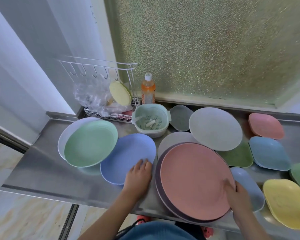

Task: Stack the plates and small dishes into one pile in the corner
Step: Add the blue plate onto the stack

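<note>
A pink plate (194, 181) lies on a dark purplish plate (160, 191) at the counter's front edge. My right hand (235, 196) grips the pink plate's right rim, thumb on top. My left hand (139, 174) rests with straight fingers on a blue plate (126, 155). At the left corner a green plate (90, 144) sits inside a white plate (64, 135). A pale grey plate (215, 129) lies behind, partly over a beige plate (173, 141). Small dishes lie to the right: pink (265, 125), blue (268, 153), yellow (287, 203), dark green (239, 156), lavender (249, 186).
A green strainer tub (151, 122) stands mid-counter, a grey dish (180, 116) beside it. A white wire rack (111, 94) with a yellow dish and a plastic bag, and an orange bottle (148, 90), stand at the back. The steel counter (47, 170) ends at the left and front.
</note>
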Tool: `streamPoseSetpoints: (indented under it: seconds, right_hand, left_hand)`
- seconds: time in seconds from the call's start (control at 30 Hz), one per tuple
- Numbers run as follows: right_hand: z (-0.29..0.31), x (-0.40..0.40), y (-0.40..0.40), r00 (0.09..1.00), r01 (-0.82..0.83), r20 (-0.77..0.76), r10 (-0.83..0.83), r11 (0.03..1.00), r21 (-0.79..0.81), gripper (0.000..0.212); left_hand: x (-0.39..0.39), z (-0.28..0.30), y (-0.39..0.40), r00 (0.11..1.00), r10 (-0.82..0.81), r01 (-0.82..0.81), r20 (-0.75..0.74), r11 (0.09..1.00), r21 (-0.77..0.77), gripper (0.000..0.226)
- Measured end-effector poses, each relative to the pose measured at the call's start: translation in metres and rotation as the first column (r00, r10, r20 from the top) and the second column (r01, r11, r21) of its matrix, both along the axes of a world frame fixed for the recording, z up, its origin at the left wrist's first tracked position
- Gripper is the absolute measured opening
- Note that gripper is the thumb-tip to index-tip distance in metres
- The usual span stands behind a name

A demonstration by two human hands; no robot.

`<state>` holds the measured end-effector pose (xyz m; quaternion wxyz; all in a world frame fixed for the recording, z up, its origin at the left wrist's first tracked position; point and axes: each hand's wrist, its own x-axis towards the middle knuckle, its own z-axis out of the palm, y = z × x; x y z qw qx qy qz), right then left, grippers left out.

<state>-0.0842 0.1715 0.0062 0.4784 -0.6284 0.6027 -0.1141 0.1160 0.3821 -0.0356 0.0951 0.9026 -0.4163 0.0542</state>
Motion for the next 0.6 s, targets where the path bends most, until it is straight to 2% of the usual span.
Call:
streamPoseSetpoints:
  seconds: [0.1,0.23,0.37,0.5,0.6]
  right_hand:
    - [-0.002,-0.002,-0.001,0.999,0.024,-0.021,-0.025,1.000,-0.011,0.016]
    - [-0.003,0.001,0.001,0.998,0.040,-0.042,-0.041,0.999,-0.027,0.021]
    - [-0.009,0.009,0.005,0.999,0.017,-0.047,-0.017,1.000,0.002,0.026]
    - [-0.011,0.023,0.011,1.000,-0.007,0.010,0.007,0.998,0.054,0.029]
    - [-0.010,0.034,0.017,0.998,-0.021,0.059,0.017,0.998,0.066,0.017]
  left_hand:
    - [0.001,0.024,-0.004,0.998,0.059,-0.058,0.004,0.996,-0.070,0.023]
    - [-0.003,0.050,-0.009,0.995,0.095,-0.094,0.009,0.993,-0.072,0.011]
    - [-0.005,0.061,-0.007,0.994,0.106,-0.109,-0.035,0.990,-0.087,0.017]
    - [-0.007,0.073,-0.009,0.999,0.030,-0.037,-0.044,0.986,-0.164,0.016]
    - [-0.017,0.074,-0.016,0.997,-0.071,0.073,0.020,0.979,-0.190,0.014]
